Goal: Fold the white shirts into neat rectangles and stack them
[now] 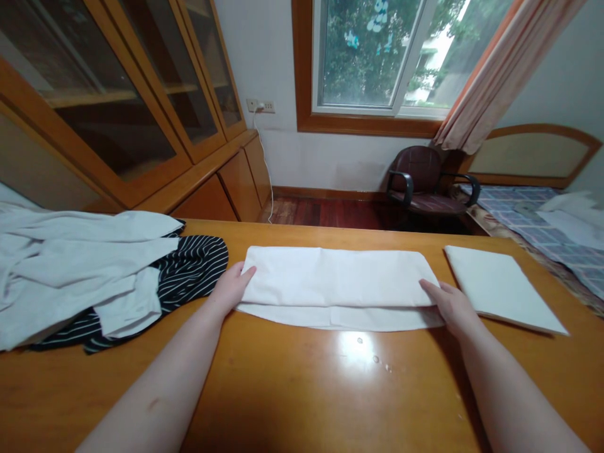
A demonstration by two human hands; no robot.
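Both hands gripped a long folded white cloth [335, 286] at its short ends: the left hand [231, 286] closed over the left end with its fingers on top, and the right hand [450, 305] pinched the right end, fingers curled at the edge. That cloth lay flat across the middle of the counter [306, 390], its long edges running left to right and a lower layer showing along the near edge. Bare wood stretched wide between the cloth and the person, and a narrower strip ran behind it to the counter's far edge. Just right of the cloth, apart from it, lay a folded white square [500, 286], one corner close to the right edge. To the left, a loose heap of white garments [80, 264] lay over a black striped garment [193, 267], whose hem came near the left hand without touching it. Beyond the counter's left side stood a wooden cabinet [141, 107] with glass doors; shelves showed dimly through the glass, their contents impossible to tell. A dark chair [419, 182] stood by the bed [533, 220].
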